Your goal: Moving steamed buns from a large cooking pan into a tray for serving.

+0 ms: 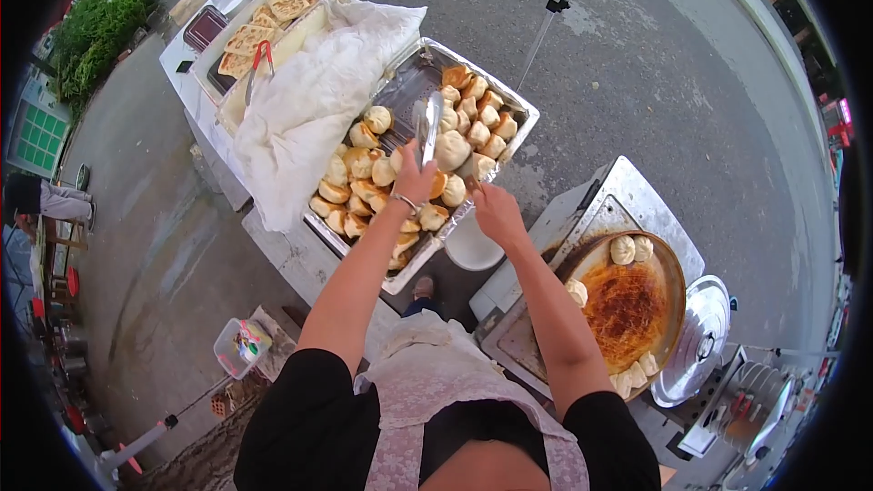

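My left hand (415, 181) grips a pair of metal tongs (430, 126) over a foil-lined metal tray (525, 124) of browned steamed-style buns. The tongs point away from me, above the tray's bare perforated section (407, 85). At the tray's right edge my right hand (498, 215) is closed on the handle of a tool, apparently a flat scraper (467, 168); its blade lies among the buns, partly hidden. Beside that blade sits a pan-fried bun (483, 165), and a larger pale bun (451, 150) lies between the two tools. More buns (368, 170) are heaped on the left side.
White cloth (307, 109) covers the tray's left border. Beyond it, flatbreads (247, 39) and red-handled tongs (260, 58) lie in a box. To my right, a round griddle pan (672, 327) holds several buns, with a metal lid (697, 341) alongside. A white bowl (472, 245) sits below the tray.
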Tool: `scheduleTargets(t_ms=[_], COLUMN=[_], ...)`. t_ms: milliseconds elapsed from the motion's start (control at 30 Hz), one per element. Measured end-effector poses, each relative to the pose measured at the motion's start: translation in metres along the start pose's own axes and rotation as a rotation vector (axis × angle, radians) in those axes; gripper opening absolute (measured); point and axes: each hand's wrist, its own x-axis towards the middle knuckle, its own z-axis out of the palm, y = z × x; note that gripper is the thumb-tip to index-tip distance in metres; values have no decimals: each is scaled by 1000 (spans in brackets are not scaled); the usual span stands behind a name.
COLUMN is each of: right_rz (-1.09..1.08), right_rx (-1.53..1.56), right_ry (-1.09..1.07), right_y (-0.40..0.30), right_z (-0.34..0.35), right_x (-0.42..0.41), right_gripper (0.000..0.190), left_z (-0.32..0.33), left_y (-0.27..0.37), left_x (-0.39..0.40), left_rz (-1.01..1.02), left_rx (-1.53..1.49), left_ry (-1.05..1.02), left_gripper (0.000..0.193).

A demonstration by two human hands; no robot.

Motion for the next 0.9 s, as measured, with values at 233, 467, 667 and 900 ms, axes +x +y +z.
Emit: scheduleTargets(t_ms=[233, 467, 667, 900], right_rz=[146, 38, 78, 507], right_rx=[-243, -278, -278, 383], right_ry=[-255, -205, -252, 171], right_y=[-73, -54, -19, 113], right_z=[25, 18, -33, -112], right_x=[47, 18, -29, -239], right_gripper=[21, 28, 39, 24], left_z=[-104, -109, -100, -66], left_y=[-44, -38, -71, 6], left_x=[61, 31, 32, 25], left_rz=[-503, -477, -152, 7], left_rx=[-258, -147, 474, 653], left_ry=[-150, -84, -156, -121], left_gripper=[42, 52, 63, 60])
